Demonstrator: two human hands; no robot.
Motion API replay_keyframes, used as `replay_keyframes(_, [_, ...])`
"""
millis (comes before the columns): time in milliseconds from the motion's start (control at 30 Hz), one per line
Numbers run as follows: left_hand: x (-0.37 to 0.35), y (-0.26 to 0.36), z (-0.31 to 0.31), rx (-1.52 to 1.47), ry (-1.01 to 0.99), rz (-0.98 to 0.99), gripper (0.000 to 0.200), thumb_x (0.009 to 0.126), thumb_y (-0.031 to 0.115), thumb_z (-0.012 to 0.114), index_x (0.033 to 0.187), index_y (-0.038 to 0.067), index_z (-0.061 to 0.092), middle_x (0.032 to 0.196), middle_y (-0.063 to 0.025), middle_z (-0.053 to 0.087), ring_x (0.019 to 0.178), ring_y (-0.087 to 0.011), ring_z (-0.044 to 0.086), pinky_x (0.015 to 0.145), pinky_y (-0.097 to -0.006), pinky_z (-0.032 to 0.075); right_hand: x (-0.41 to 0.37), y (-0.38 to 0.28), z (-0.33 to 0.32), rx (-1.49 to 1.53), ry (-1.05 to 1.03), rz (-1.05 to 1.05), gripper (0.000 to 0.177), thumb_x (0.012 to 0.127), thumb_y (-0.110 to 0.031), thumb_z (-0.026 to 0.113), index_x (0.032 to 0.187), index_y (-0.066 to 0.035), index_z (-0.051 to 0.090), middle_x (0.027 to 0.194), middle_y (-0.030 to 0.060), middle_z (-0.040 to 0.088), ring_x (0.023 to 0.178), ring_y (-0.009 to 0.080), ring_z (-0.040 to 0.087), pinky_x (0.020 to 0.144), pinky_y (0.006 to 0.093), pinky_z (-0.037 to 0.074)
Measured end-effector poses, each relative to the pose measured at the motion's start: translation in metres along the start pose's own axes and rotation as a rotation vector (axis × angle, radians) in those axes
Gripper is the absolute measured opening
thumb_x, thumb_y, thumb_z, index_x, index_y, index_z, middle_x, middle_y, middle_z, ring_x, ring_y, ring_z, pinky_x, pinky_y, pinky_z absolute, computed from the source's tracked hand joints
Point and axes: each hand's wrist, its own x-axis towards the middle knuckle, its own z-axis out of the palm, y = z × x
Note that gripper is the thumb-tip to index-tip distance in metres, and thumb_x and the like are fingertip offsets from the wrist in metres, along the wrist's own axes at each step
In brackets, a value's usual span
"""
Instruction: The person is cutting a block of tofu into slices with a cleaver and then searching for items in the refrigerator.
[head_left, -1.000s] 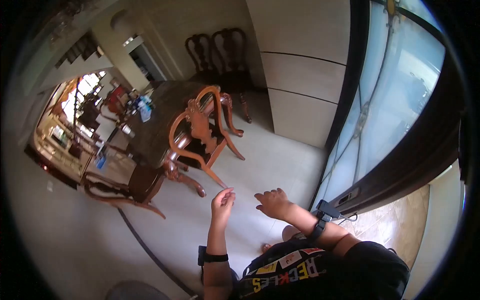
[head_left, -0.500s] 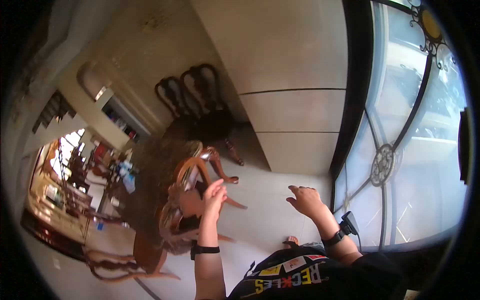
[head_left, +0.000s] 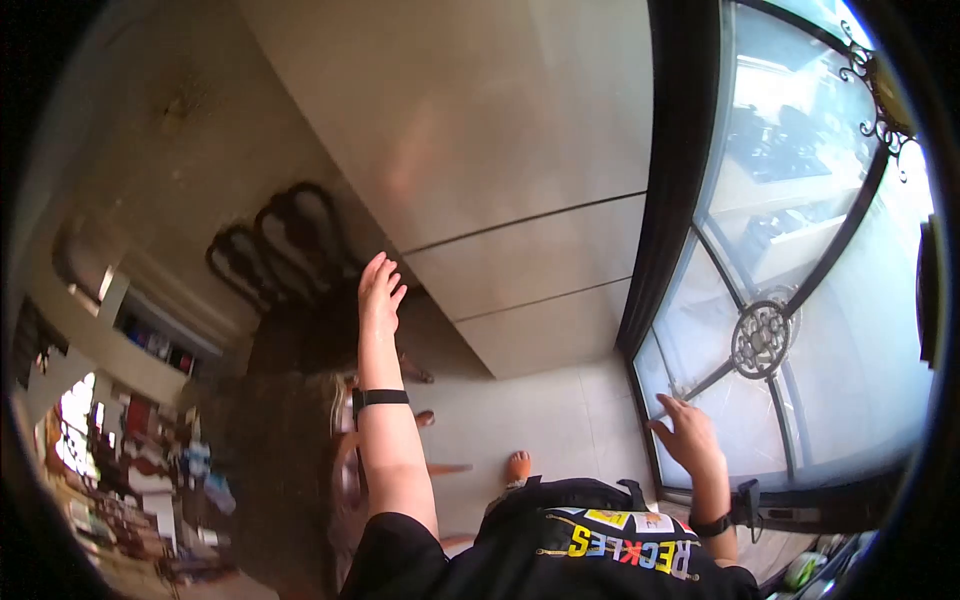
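My left hand (head_left: 380,295) reaches out in mid-air with its fingers loosely stretched and nothing in it. From here it overlaps the lower corner of a pale panelled wall (head_left: 520,250), beside a dark carved wooden chair (head_left: 305,235). My right hand (head_left: 688,437) is also bare, with fingers extended and thumb apart. It appears in front of the lower part of a frosted glass door (head_left: 715,330) with dark metalwork. Each wrist wears a black band, and the right band (head_left: 712,525) carries a small dark device.
A dark table (head_left: 265,450) stands to the left, with a second carved chair (head_left: 240,265) behind. My bare foot (head_left: 519,466) is on the pale tiled floor (head_left: 560,415). A round ornament (head_left: 765,338) sits in the door's metalwork. Cluttered household things fill the far left.
The view has turned toward the door and wall. My left hand has moved up and left, stretching farther out; my right hand is lower and farther right. The near chair is now mostly behind my left arm.
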Motion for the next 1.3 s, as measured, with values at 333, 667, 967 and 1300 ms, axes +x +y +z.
replay_keyframes(333, [0.137, -0.003, 0.011, 0.194, -0.011, 0.188, 0.084, 0.085, 0.046, 0.060, 0.143, 0.003, 0.017, 0.148, -0.0156, 0.022, 0.136, -0.0239, 0.023, 0.109, -0.0376, 0.021, 0.029, -0.080, 0.004, 0.011, 0.145, 0.184, 0.044, 0.080, -0.028, 0.065, 0.116, -0.006, 0.055, 0.095, 0.0194, 0.064, 0.088, 0.0370, 0.061, 0.076, 0.0435, 0.048])
replay_keyframes(667, [0.144, -0.009, 0.008, 0.170, -0.017, 0.411, 0.073, 0.080, 0.044, 0.069, 0.126, -0.004, 0.039, 0.123, -0.0183, 0.048, 0.113, -0.0258, 0.048, 0.095, -0.0384, 0.039, 0.135, -0.218, -0.038, -0.211, 0.326, -0.246, 0.037, 0.081, -0.022, 0.063, 0.113, -0.005, 0.053, 0.092, 0.0133, 0.060, 0.092, 0.0311, 0.058, 0.079, 0.0398, 0.046])
replay_keyframes(967, [-0.044, -0.031, 0.010, 0.452, 0.192, 0.759, 0.046, 0.072, 0.033, 0.077, 0.089, 0.001, 0.051, 0.082, -0.0109, 0.051, 0.072, -0.0262, 0.051, 0.066, -0.0377, 0.042, 0.114, -0.303, -0.040, -0.037, 0.430, -0.529, 0.083, 0.077, -0.030, 0.070, 0.143, -0.012, 0.022, 0.142, 0.0247, 0.025, 0.127, 0.0416, 0.032, 0.103, 0.0458, 0.032])
replay_keyframes(1300, [-0.194, -0.026, 0.042, 0.256, -0.570, 0.712, 0.031, 0.077, 0.000, 0.064, 0.107, 0.002, 0.056, 0.091, -0.0110, 0.056, 0.073, -0.0173, 0.059, 0.066, -0.0278, 0.047, 0.019, -0.176, -0.011, 0.442, 0.793, -0.347, 0.100, 0.066, -0.020, 0.080, 0.139, 0.004, 0.015, 0.134, 0.0237, 0.035, 0.125, 0.0324, 0.036, 0.104, 0.0415, 0.029])
